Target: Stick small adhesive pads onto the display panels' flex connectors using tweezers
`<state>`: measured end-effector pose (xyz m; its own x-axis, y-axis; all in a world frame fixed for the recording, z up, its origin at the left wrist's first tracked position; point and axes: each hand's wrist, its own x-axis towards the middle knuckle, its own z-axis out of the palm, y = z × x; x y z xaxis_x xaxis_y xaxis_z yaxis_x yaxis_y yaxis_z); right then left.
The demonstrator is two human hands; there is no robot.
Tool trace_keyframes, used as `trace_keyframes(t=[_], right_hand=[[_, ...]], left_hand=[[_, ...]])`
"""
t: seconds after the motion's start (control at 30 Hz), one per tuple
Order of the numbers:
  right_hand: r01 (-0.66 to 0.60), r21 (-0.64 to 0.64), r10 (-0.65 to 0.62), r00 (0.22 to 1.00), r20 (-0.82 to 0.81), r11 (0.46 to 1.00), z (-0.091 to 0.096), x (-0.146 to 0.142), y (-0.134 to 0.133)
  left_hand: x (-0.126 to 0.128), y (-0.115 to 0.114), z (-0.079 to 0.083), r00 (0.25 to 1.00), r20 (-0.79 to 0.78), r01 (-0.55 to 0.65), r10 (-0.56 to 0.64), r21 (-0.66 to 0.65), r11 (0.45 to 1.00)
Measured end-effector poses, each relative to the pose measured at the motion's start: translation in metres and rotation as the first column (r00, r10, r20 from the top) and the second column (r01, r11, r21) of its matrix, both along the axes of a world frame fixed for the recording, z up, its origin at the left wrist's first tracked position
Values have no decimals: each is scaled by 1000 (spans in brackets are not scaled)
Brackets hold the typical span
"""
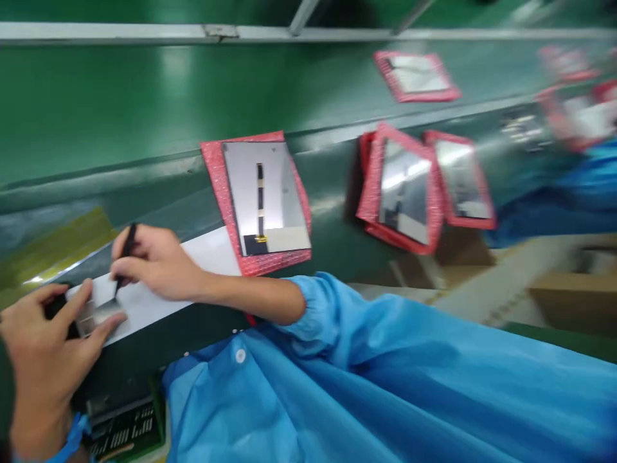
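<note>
My right hand (149, 263) is closed around a slim black pen-like tool (128, 247). The tool points down at a small greyish see-through flat piece (103, 312) on a long white sheet (154, 305). My left hand (53, 341) steadies that piece, thumb on its near side and fingers on its far side. A dark object (58, 305), partly hidden, shows beneath the left fingers. Beyond my right wrist, a display panel (284, 193) lies back side up on pink bubble wrap (219, 173), with a dark flex cable (261, 193) along its middle.
More panels in pink wrap (402, 193) lie farther right, one (417, 74) on the raised back ledge. A yellowish transparent sheet (58, 247) is at the left. Near my body sits a green circuit board (125, 431). At the right edge shows another person's blue sleeve (554, 199).
</note>
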<state>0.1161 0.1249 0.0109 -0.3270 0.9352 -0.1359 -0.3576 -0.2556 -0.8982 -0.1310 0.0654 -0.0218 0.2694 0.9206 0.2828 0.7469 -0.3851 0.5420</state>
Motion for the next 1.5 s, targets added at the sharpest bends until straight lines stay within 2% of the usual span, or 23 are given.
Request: trace_keyframes(t=[0.07,0.17,0.27,0.37,0.43,0.53,0.6,0.7,0.8,0.9,1.13,1.5], right_hand=[[45,15,-43,997,-71,999,2,26,0],[212,102,-217,975,44,972,3,91,-2],[420,202,-456,869,194,885,1,164,-13],[533,308,-610,739,285,788,-6,217,-24],[540,329,-629,710,316,775,-13,235,-30],[538,293,-613,704,360,790,-19,243,-34],[535,256,-593,706,388,805,-19,243,-36],[507,222,-551,725,413,833,-15,243,-38],[487,186,-517,751,411,854,-9,244,-38],[494,159,-514,766,386,855,-3,243,-38],[524,51,-481,733,481,850,5,239,-36],[509,138,-505,707,495,849,7,236,-33]], left_hand=[[4,-3,7,989,-138,-37,47,74,997],[7,-7,17,981,-182,-54,68,81,995],[19,-12,28,977,-199,-63,76,67,996],[58,-14,39,976,-162,-124,145,136,983],[104,-13,45,989,-76,-111,125,164,980],[183,-6,44,997,32,61,-66,140,988],[227,0,37,989,60,124,-133,137,983],[262,7,25,989,46,134,-139,86,987],[267,9,19,992,31,120,-122,36,992],[263,9,20,992,11,122,-122,10,992],[262,8,24,986,-36,163,-165,-53,985],[261,7,29,974,-128,179,-188,-81,981]])
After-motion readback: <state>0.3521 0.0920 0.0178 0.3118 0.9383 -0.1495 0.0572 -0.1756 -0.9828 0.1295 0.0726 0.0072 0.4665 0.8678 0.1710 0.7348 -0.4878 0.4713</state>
